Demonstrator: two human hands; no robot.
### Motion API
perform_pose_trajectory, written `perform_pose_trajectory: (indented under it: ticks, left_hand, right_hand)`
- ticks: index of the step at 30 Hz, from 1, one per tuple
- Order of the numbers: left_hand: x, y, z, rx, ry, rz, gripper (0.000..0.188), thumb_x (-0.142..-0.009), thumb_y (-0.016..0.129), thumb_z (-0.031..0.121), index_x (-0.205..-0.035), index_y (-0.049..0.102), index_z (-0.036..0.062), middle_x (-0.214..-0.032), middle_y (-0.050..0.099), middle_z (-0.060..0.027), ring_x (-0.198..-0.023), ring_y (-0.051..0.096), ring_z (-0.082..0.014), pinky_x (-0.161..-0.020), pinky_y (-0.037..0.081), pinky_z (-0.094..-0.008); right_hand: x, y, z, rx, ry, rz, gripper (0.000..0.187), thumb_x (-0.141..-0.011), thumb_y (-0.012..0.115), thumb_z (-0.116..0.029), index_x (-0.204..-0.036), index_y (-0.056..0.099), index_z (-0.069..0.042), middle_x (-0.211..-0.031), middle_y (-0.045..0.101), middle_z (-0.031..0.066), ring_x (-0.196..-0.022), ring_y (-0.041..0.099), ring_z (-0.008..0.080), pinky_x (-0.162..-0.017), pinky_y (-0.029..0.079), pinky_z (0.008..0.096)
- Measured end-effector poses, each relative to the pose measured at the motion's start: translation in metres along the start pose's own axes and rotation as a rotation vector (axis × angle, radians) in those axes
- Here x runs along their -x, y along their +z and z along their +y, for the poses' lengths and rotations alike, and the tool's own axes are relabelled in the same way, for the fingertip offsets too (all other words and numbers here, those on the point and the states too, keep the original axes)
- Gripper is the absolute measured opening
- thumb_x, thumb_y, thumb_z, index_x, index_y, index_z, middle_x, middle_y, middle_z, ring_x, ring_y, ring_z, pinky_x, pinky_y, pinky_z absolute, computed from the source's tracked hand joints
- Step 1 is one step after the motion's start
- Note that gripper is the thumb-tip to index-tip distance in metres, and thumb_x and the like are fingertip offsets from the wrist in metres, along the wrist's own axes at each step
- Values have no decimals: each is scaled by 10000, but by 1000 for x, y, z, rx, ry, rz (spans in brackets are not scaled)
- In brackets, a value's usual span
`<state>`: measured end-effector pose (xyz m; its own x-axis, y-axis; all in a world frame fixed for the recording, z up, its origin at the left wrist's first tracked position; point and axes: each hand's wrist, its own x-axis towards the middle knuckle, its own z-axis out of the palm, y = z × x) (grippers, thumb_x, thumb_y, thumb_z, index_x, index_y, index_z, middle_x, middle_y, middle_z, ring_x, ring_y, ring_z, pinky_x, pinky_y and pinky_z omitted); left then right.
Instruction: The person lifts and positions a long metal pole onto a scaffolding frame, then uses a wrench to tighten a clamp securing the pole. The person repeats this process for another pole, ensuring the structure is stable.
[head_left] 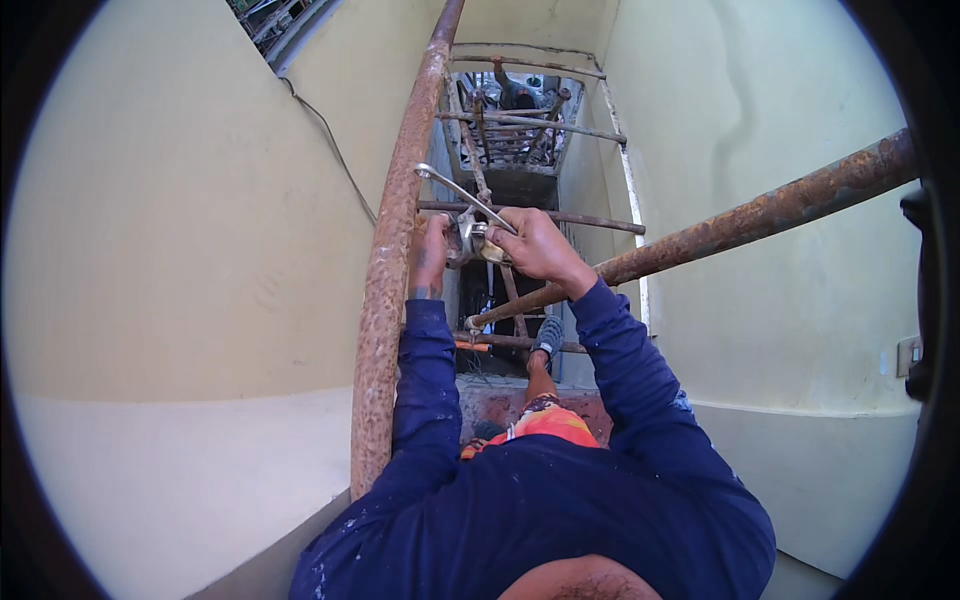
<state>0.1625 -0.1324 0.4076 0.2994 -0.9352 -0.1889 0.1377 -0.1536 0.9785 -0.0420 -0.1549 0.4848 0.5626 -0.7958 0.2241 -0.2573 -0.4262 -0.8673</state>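
Filling the lower edge, the navy shirt (520,510) lay closest, its sleeves reaching forward to both hands. Between them and slanting out to the left was the wrench (471,199), a silver tool whose long axis ran from lower right to upper left. Its ring end pointed up and left, toward the thick rusty pole (385,270), and appeared free of any bolt; its other end went under the fingers of the right hand (538,246). That hand was closed, thumb laid along the shank, knuckles bent around the tool just beside the metal clamp (468,238). The left hand (430,245) was curled in too, gripping the clamp from its left side, though its fingertips were hidden. The clamp sat between the two hands, close to a rusty crossbar (590,220); which bar it was fastened to, I could not tell.

The thick pole rose along the left of the person's arm, while a second rusty pole (740,215) slanted in from the right. Below the hands, a foot in a grey-blue shoe (548,336) was by a lower bar (510,341). Farthest down, among more bars, another person (516,95) showed small and partly covered.
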Motion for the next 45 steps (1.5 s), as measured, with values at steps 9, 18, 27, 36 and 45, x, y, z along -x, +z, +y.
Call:
perform_pose_trajectory:
  ticks: [9, 18, 27, 36, 45]
  left_hand:
    - [40, 17, 65, -19, 190, -530, 533, -837, 809, 346, -1232, 607, 51, -1084, 647, -20, -947, 590, -99, -839, 467, -249]
    - [25, 26, 59, 139, 255, -260, 227, -1017, 587, 269, -1074, 600, 50, -1108, 697, -87, -953, 618, -115, -825, 488, -270]
    - [30, 33, 44, -298, 649, 72, 333, -875, 558, 116, -1140, 621, -77, -1115, 661, -199, -1148, 591, -280, -1021, 431, -375]
    - [45, 45, 57, -227, 533, -292, 178, -947, 662, 115, -1060, 673, -22, -971, 675, -38, -908, 613, -105, -813, 486, -253]
    - [41, 57, 52, -37, 574, 83, 194, -940, 714, 138, -1042, 715, -27, -812, 665, 0, -738, 584, -59, -681, 471, -218]
  right_hand:
    - [-18, -42, -41, -22, 68, -263, 252, -905, 639, -185, -915, 661, 66, -684, 604, 145, -632, 517, 186, -635, 471, 383]
    - [-15, -39, -12, 46, -32, -54, 326, -949, 655, -270, -889, 614, 47, -707, 542, 185, -652, 500, 265, -633, 438, 398]
    - [-19, -49, -32, 112, -89, -227, 268, -939, 650, -230, -924, 604, 34, -802, 582, 211, -712, 549, 381, -679, 455, 439]
    - [-28, -46, -33, -363, 180, -143, 222, -987, 626, -202, -1038, 588, 11, -770, 547, 24, -724, 518, 80, -612, 437, 277]
    - [14, -90, -31, -417, 286, 22, 258, -1057, 475, -247, -927, 563, -43, -656, 481, -34, -492, 408, 46, -436, 379, 215]
